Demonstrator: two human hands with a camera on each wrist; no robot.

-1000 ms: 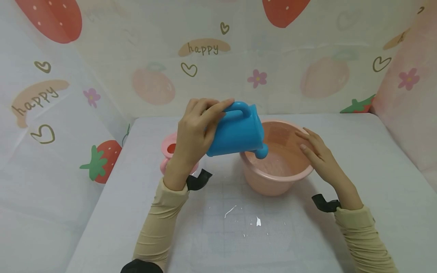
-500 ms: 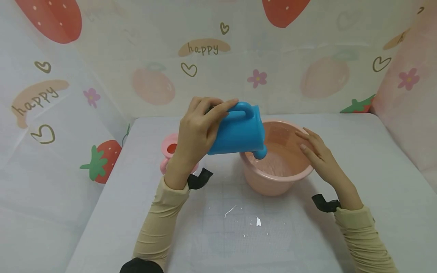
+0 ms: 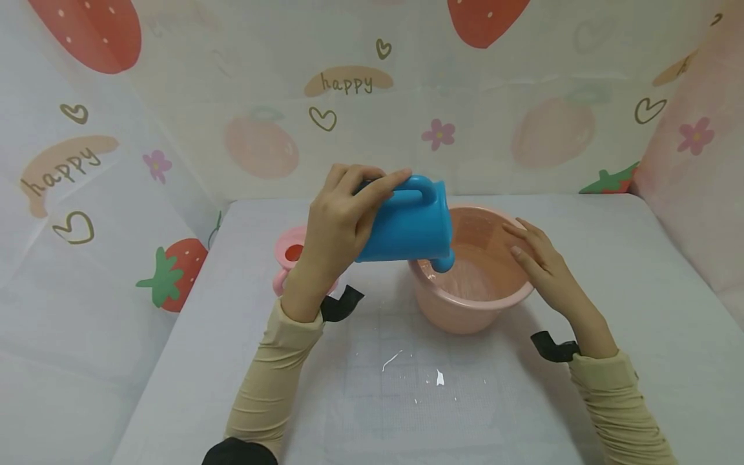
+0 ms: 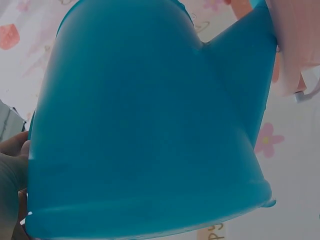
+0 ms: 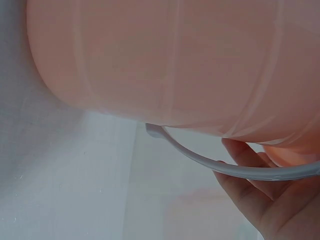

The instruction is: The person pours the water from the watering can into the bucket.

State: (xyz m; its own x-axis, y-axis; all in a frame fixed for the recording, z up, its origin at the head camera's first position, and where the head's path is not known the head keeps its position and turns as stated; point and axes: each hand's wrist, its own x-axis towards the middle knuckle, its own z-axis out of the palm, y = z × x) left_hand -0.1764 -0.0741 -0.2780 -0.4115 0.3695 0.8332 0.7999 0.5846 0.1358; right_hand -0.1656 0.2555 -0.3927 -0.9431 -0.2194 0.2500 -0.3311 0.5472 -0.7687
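Note:
My left hand (image 3: 343, 219) grips the handle of a blue watering can (image 3: 409, 226), its fingers curled round it. The can is tilted on its side in the air, its round spout head (image 3: 444, 261) low over the left rim of a pink basin (image 3: 465, 316). In the left wrist view the body of the can (image 4: 135, 125) hides most else. On the basin's right side my right hand (image 3: 546, 265) rests with fingers and thumb extended over the rim. The right wrist view shows the basin's outer wall (image 5: 150, 60) and my right fingers (image 5: 245, 190) near its edge.
A pink object with a red-orange opening (image 3: 289, 248) stands behind my left wrist, partly hidden. Wet spots (image 3: 440, 378) lie on the white tabletop (image 3: 395, 420) in front. A pale grey curved strip (image 5: 215, 165) runs beside the basin. Patterned cloth (image 3: 372, 142) hangs behind.
My left hand and the watering can have shifted slightly to the right, with the can tipped a little further. My right hand and the basin hold still.

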